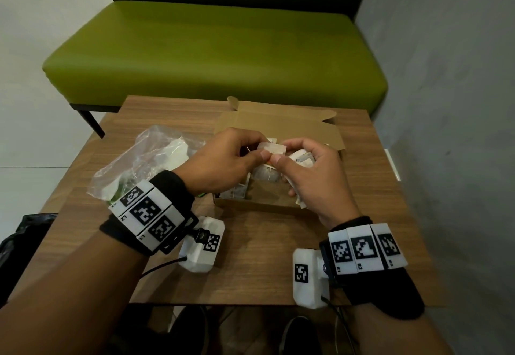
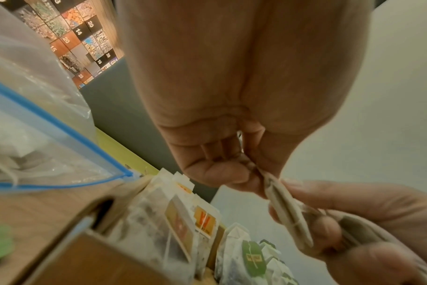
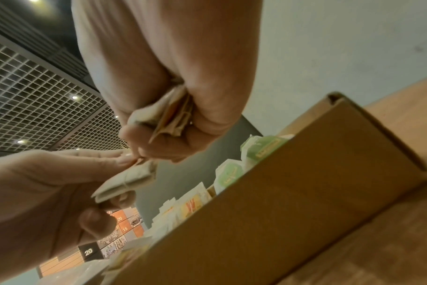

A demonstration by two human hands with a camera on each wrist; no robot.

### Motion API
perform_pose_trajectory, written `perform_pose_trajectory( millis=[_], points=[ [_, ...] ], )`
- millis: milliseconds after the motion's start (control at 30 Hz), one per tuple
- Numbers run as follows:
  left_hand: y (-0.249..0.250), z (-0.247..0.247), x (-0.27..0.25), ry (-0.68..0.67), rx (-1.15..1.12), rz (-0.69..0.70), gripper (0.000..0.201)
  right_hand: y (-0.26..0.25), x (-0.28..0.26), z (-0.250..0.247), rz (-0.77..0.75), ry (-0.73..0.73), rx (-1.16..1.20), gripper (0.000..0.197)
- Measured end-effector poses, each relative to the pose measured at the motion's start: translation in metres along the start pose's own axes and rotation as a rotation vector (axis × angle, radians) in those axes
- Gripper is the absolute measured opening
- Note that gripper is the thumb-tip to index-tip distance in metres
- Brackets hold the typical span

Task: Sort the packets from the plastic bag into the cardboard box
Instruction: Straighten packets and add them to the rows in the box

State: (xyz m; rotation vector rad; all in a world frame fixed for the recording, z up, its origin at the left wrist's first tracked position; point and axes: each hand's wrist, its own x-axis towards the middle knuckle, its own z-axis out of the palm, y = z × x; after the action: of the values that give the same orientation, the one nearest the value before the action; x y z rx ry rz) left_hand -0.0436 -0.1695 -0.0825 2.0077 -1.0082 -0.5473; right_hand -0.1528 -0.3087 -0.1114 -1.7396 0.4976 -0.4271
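Both hands hover over the open cardboard box point(image 1: 252, 206). My left hand point(image 1: 260, 150) pinches one end of a white tea-bag packet point(image 1: 274, 149) between thumb and fingers. My right hand point(image 1: 287, 154) pinches the other end of it and grips a small bundle of packets point(image 1: 302, 159) in its palm. The left wrist view shows the shared packet point(image 2: 287, 209) edge-on between the two hands. The bundle point(image 3: 170, 115) sits in my right fist in the right wrist view. Inside the box stand several packets with orange tags point(image 2: 204, 221) and green tags point(image 2: 254, 257).
The clear plastic bag point(image 1: 147, 157) with a blue zip point(image 2: 61, 123) lies left of the box on the wooden table point(image 1: 250, 257), with white packets inside. The box lid point(image 1: 278, 123) lies open at the back. A green bench point(image 1: 217, 53) stands beyond; a black bag point(image 1: 25, 237) sits at the left.
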Motion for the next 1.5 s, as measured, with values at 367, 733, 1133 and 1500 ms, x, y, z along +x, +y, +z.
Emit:
perform_pose_trajectory(
  millis=[367, 733, 1133, 1500],
  points=[
    [-0.043, -0.016, 0.006, 0.382, 0.32, -0.25, 0.01, 0.006, 0.011, 0.002, 0.032, -0.007, -0.39, 0.01],
    [-0.049, -0.012, 0.002, 0.208, 0.302, -0.339, 0.012, 0.006, 0.019, 0.022, 0.078, 0.019, -0.594, 0.007],
    [-0.049, -0.011, -0.003, 0.177, 0.251, -0.337, 0.016, 0.004, 0.026, 0.026, 0.203, 0.085, -0.583, 0.012],
    [-0.052, -0.011, -0.001, 0.184, 0.259, -0.342, 0.016, 0.004, 0.025, 0.025, 0.206, 0.159, -0.402, 0.018]
  ],
)
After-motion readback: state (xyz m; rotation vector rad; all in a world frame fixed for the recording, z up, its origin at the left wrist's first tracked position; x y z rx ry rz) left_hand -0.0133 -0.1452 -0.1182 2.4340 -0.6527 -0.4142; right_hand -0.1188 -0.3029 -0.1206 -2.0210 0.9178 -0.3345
